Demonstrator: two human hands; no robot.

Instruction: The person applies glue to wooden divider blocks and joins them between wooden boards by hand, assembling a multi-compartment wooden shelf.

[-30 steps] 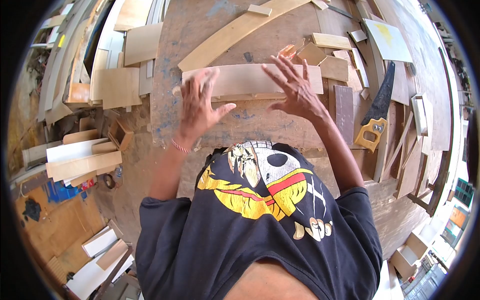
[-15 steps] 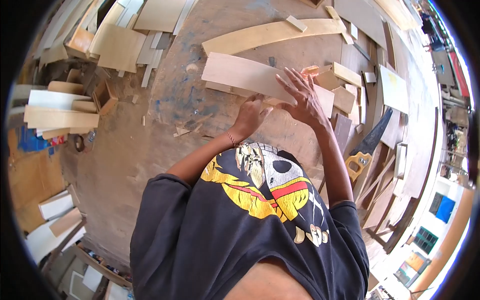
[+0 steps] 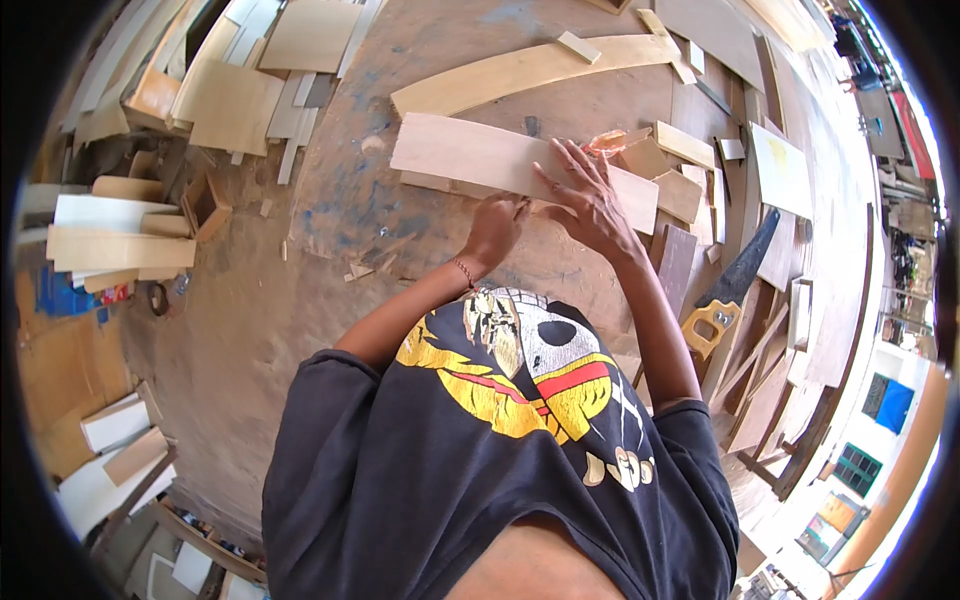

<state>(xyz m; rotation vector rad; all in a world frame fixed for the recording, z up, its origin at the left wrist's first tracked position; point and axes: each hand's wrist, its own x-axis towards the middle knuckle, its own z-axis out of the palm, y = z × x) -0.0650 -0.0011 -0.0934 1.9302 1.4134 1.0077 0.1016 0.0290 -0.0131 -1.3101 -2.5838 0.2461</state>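
A pale flat wooden board (image 3: 460,150) lies across the worktable in front of me, over another strip of wood (image 3: 440,186) whose edge shows beneath it. My right hand (image 3: 592,208) rests on the board's right half, palm down with the fingers spread. At the board's near edge, my left hand (image 3: 493,233) is closed, its fingers pinched together close to the right thumb. Whatever those left fingers hold is too small or hidden to make out. Just beyond my right hand sits a crumpled orange-tinted clear wrapper (image 3: 606,143).
A long curved wooden piece (image 3: 490,75) lies behind the board, with a small block (image 3: 578,47) on it. To the right are wood offcuts (image 3: 679,196) and a handsaw (image 3: 714,326) with a yellow handle. Stacked panels (image 3: 235,105) and an open wooden box (image 3: 205,205) stand left.
The view has shifted slightly. My left hand has closed more tightly at the board's near edge, its thumb now tucked in. My right hand stays spread on the board.
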